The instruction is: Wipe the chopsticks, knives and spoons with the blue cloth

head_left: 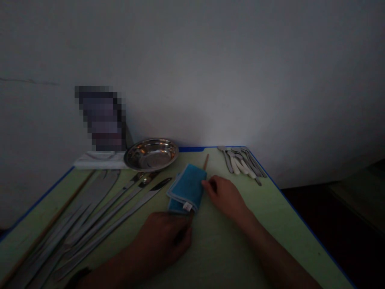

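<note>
A folded blue cloth (189, 184) with a white tag lies around a thin wooden stick (206, 161). One end of the stick sticks out past the far edge of the cloth, and the middle is hidden. Below the cloth, my left hand (167, 237) is closed on the near end of the stick. From the right, my right hand (226, 196) pinches the cloth's edge between thumb and fingers. The picture is dim, so the fingertips are hard to make out.
Long-handled metal utensils (102, 214) and another long wooden stick (60, 212) lie at left. A steel bowl (151, 155) stands at the back beside a white object (99, 164) and a blurred-out item (104, 118). Several spoons and forks (240, 160) lie back right, near the wall (228, 72).
</note>
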### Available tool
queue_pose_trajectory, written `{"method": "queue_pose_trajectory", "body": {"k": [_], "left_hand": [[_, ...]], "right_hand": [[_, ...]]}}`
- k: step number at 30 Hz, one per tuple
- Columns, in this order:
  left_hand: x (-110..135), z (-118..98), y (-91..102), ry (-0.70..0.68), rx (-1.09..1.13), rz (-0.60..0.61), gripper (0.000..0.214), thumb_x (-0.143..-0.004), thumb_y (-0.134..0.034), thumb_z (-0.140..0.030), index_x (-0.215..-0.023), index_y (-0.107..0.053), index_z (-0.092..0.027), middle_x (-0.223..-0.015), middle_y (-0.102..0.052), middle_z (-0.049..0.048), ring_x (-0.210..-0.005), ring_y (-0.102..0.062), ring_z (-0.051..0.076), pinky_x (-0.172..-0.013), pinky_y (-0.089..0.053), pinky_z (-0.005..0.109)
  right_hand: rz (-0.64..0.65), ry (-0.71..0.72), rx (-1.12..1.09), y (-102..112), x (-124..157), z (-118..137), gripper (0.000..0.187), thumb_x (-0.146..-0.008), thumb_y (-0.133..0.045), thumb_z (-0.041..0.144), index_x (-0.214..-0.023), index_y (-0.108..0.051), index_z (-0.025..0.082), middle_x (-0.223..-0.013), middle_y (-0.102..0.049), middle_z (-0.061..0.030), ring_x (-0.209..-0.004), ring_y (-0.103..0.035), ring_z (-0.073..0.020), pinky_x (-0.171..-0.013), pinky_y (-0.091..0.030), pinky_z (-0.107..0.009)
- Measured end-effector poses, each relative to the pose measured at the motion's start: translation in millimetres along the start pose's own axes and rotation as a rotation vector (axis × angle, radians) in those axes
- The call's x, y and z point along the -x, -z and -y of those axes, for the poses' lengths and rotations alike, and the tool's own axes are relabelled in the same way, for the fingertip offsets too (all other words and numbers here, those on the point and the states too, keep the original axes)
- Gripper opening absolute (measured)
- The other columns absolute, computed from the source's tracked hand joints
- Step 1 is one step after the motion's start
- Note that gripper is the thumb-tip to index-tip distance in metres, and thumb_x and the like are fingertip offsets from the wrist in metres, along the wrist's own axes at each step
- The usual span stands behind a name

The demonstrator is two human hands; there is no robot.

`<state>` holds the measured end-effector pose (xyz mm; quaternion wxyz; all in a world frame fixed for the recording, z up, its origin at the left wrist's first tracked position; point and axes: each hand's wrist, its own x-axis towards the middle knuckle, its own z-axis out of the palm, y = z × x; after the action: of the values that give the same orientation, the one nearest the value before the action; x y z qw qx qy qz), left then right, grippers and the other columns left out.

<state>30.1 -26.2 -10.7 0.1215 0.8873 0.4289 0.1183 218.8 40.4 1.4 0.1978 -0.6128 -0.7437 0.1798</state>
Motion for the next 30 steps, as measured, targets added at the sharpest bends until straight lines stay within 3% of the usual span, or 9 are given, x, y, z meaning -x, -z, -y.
{"method": "queue_pose_trajectory", "body": {"k": [3,6,11,15,17,23,30], "left_hand": [[-1,-2,1.7,0.0,-0.003,0.038,0.021,-0.084,-0.039,-0.02,-0.069,-0.054,-0.019,-0.06,-0.061,-0.0003,-0.051,-0.056,0.014,-0.052,-0.036,0.025],[-2,-4,3.9,0.009,-0.012,0.056,0.023,-0.085,-0.036,-0.02,-0.074,-0.056,-0.018,-0.065,-0.064,0.0022,-0.056,-0.059,0.016,-0.055,-0.039,0.026],[-2,-4,4.6,0.025,-0.019,0.049,0.023,-0.082,-0.037,-0.018,-0.069,-0.056,-0.018,-0.061,-0.062,0.0025,-0.053,-0.058,0.016,-0.053,-0.038,0.026],[-3,-1,4.2,0.034,0.027,0.036,0.024,-0.083,-0.037,-0.019,-0.068,-0.056,-0.018,-0.057,-0.06,0.0015,-0.05,-0.056,0.015,-0.051,-0.036,0.025],[-3,-1,5.3,0.052,0.065,0.046,0.025,-0.084,-0.036,-0.02,-0.069,-0.056,-0.018,-0.056,-0.059,0.0004,-0.049,-0.055,0.014,-0.051,-0.035,0.024],[-2,-2,12.4,0.18,0.241,0.049,0.029,-0.09,-0.032,-0.027,-0.074,-0.055,-0.018,-0.06,-0.058,0.0002,-0.052,-0.056,0.014,-0.051,-0.036,0.023],[-3,3,10.2,0.279,0.404,-0.004,0.032,-0.093,-0.029,-0.036,-0.086,-0.055,-0.017,-0.068,-0.063,0.0024,-0.058,-0.059,0.017,-0.056,-0.042,0.027]], "right_hand": [[0.021,0.012,0.052,-6,8,15,0.042,-0.085,-0.037,0.052,-0.074,-0.057,0.018,-0.073,-0.065,-0.0079,-0.066,-0.058,-0.019,-0.059,-0.036,-0.031],[0.038,0.011,-0.062,-12,11,23,0.035,-0.083,-0.043,0.05,-0.075,-0.056,0.018,-0.071,-0.064,-0.007,-0.064,-0.057,-0.0176,-0.058,-0.036,-0.03],[0.087,-0.099,-0.649,-21,8,20,0.026,-0.074,-0.06,0.044,-0.08,-0.051,0.02,-0.077,-0.064,-0.0041,-0.059,-0.057,-0.0143,-0.051,-0.041,-0.027],[0.193,-0.299,-1.159,-21,4,19,0.051,-0.063,-0.072,0.035,-0.104,-0.046,0.021,-0.092,-0.066,-0.0042,-0.059,-0.061,-0.0147,-0.042,-0.045,-0.025],[0.222,-0.298,-1.311,-19,3,19,0.049,-0.062,-0.073,0.031,-0.104,-0.051,0.018,-0.096,-0.066,-0.0052,-0.068,-0.063,-0.0153,-0.047,-0.049,-0.024],[0.275,-0.24,-1.509,-19,2,19,0.03,-0.067,-0.069,0.027,-0.092,-0.061,0.015,-0.089,-0.066,-0.0039,-0.063,-0.06,-0.0106,-0.049,-0.05,-0.021],[0.299,-0.217,-1.541,-20,2,17,0.037,-0.06,-0.075,0.024,-0.093,-0.059,0.016,-0.087,-0.068,-0.0028,-0.067,-0.063,-0.0129,-0.055,-0.053,-0.024]]}}
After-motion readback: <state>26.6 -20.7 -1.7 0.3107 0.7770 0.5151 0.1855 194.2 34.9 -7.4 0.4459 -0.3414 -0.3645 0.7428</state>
